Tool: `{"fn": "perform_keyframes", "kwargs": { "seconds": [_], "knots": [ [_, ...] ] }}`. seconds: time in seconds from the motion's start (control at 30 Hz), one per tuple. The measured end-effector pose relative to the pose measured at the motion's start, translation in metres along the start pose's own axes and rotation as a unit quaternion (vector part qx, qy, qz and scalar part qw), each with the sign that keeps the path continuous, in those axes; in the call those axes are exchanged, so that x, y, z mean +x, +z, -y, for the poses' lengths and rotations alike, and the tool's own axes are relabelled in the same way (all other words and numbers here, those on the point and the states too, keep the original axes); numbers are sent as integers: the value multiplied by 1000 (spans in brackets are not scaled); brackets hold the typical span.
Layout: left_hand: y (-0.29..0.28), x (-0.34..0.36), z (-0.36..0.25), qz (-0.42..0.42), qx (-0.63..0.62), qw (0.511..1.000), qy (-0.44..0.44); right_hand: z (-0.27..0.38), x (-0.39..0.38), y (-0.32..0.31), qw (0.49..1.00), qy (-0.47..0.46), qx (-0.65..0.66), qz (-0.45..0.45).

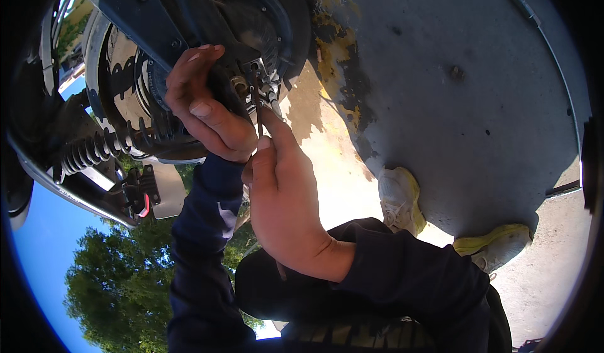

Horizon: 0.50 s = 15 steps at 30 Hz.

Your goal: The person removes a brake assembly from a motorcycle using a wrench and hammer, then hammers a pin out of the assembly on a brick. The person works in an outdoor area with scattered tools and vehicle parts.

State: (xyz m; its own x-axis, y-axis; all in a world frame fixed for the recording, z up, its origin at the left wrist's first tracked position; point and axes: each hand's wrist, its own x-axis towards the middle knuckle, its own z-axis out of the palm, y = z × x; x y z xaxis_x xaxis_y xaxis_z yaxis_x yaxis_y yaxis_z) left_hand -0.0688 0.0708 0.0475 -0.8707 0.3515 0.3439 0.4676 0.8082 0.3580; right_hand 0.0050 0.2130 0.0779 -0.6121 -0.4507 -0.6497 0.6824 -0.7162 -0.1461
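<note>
The black rear wheel assembly (270,20) of a two-wheeled vehicle fills the upper left, with a black bracket (157,20) across it. My left hand (207,108) is curled against a black part beside the hub, its fingertips on the dark housing. Below and right of it my right hand (283,202) grips a thin metal tool (258,98), index finger extended along it toward a small metal fitting (239,84) near the hub. The tool's tip is too small to make out clearly.
A coil spring (88,152) and chrome rail sit at left, with trees and sky beyond. Stained concrete pavement (440,101) spans the right, with a long thin metal bar (557,70). Two pale sneakers (397,199) and my dark-clothed knee are below.
</note>
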Motion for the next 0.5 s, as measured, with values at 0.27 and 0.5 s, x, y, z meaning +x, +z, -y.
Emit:
{"fn": "perform_keyframes", "kwargs": {
  "seconds": [0.27,0.5],
  "knots": [
    [3,-1,3,-4,-6,1000,7,-2,-3,-10,997,32,59,23],
    [4,-1,6,-2,-16,999,30,-13,-10,24,998,-14,37,-40]
  ]
}}
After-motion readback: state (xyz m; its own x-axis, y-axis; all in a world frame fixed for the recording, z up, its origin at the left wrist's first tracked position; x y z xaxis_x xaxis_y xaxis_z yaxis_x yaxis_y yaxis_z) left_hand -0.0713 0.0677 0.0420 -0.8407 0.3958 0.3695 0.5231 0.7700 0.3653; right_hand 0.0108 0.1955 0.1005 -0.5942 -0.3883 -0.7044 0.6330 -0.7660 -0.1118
